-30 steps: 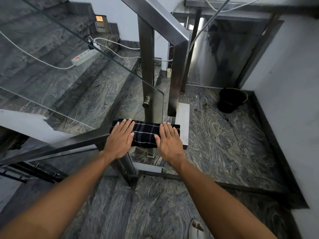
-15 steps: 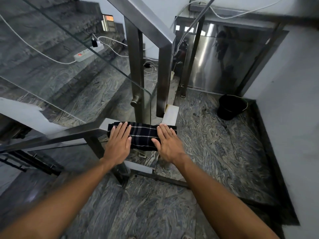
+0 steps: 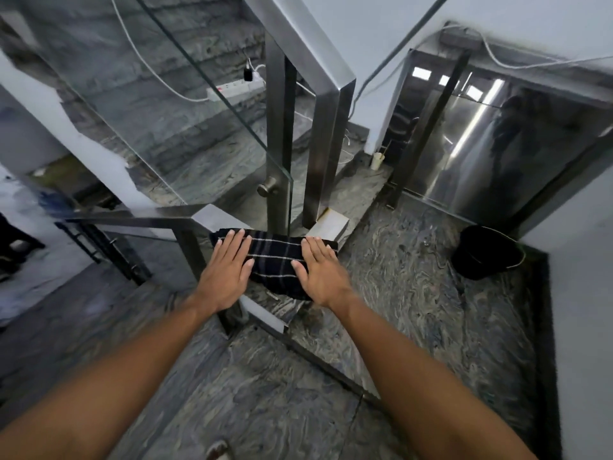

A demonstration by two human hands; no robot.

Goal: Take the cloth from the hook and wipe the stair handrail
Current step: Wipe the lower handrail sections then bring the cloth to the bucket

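Your cloth (image 3: 277,260) is off the hook and lies draped over the flat landing section of the handrail (image 3: 212,215); the sloping rail above appears yet to be wiped. Your left hand (image 3: 225,272) and right hand (image 3: 320,272) press it down, fingers straight, gripping nothing.

The light is dim and cool, soft and even, with only faint shadows on the stone floor (image 3: 414,293); the brightest spots are streaks of glare and small white reflections on the steel door (image 3: 481,154) at upper right; the glass panel (image 3: 166,121) carries a pale sheen; the left edge is smeared with motion blur; wide-angle distortion bends the straight rails (image 3: 315,54) and stretches the forearms toward the bottom corners.
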